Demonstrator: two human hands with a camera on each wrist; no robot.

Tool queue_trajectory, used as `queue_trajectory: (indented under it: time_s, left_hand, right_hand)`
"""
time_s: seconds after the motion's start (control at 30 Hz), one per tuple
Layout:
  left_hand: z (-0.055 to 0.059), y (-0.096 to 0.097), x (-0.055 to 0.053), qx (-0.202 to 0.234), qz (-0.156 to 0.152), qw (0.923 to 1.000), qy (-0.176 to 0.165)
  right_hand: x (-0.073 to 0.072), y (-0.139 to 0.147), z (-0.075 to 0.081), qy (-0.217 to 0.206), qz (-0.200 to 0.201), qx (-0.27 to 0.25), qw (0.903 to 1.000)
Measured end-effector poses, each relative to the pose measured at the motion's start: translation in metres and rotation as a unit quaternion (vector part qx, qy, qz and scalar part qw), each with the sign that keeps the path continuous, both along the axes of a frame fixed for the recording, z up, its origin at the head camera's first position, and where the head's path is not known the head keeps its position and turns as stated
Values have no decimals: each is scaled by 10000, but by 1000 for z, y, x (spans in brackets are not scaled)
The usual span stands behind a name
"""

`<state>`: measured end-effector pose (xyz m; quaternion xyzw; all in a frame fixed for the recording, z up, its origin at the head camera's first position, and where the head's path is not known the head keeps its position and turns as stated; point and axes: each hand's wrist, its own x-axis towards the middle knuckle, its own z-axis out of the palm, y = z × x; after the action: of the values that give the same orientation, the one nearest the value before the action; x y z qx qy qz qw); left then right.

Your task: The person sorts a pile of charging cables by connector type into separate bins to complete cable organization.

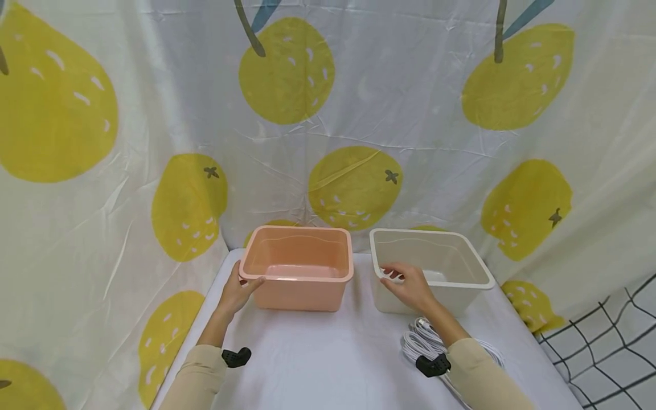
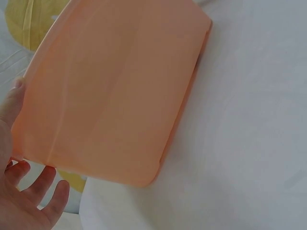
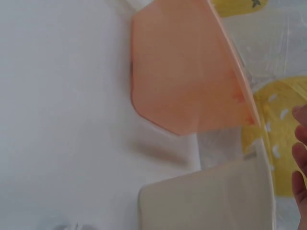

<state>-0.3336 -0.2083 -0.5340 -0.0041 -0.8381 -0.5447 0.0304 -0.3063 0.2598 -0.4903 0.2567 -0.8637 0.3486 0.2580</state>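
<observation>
A peach plastic bin (image 1: pixel 299 295) stands at the back left of the white table. My left hand (image 1: pixel 237 291) grips its front left corner, thumb on the front rim and fingers along the left side. In the left wrist view the fingertips (image 2: pixel 58 196) touch the wall of the peach bin (image 2: pixel 110 96). To the right stands a cream plastic bin (image 1: pixel 463 293) of similar shape. My right hand (image 1: pixel 410 287) hovers over its front left rim, fingers loosely bent with nothing between them. In the right wrist view these fingers (image 3: pixel 300 155) are apart from the cream bin's rim (image 3: pixel 266 187).
A coiled white cable (image 1: pixel 420 344) lies in front of the cream bin, partly under my right forearm. A curtain with yellow fruit prints (image 1: pixel 353 188) hangs right behind the bins. A grid-patterned cloth (image 1: pixel 610 353) shows at the lower right, beyond the table edge.
</observation>
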Motion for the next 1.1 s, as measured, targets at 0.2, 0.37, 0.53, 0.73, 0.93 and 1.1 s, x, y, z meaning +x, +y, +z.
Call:
queue_trajectory:
  time_s: [0.2, 0.37, 0.53, 0.73, 0.93, 1.1]
  left_hand:
    - [0, 0, 1, 19, 5, 10000, 20]
    - [0, 1, 1, 12, -2, 10000, 4]
    - [-1, 0, 0, 18, 25, 10000, 28]
    - [-1, 0, 0, 3, 8, 10000, 28]
    - [-1, 0, 0, -32, 47, 10000, -17]
    - [-2, 1, 0, -52, 64, 10000, 28]
  right_hand:
    - [6, 8, -4, 213, 36, 0, 9998]
    - [13, 19, -6, 381, -6, 150, 9992]
    - [19, 28, -9, 427, -58, 352, 9985]
    - [27, 38, -13, 313, -125, 402, 9986]
    - [36, 48, -21, 241, -272, 468, 9982]
    - [43, 58, -28, 339, -348, 469, 9977]
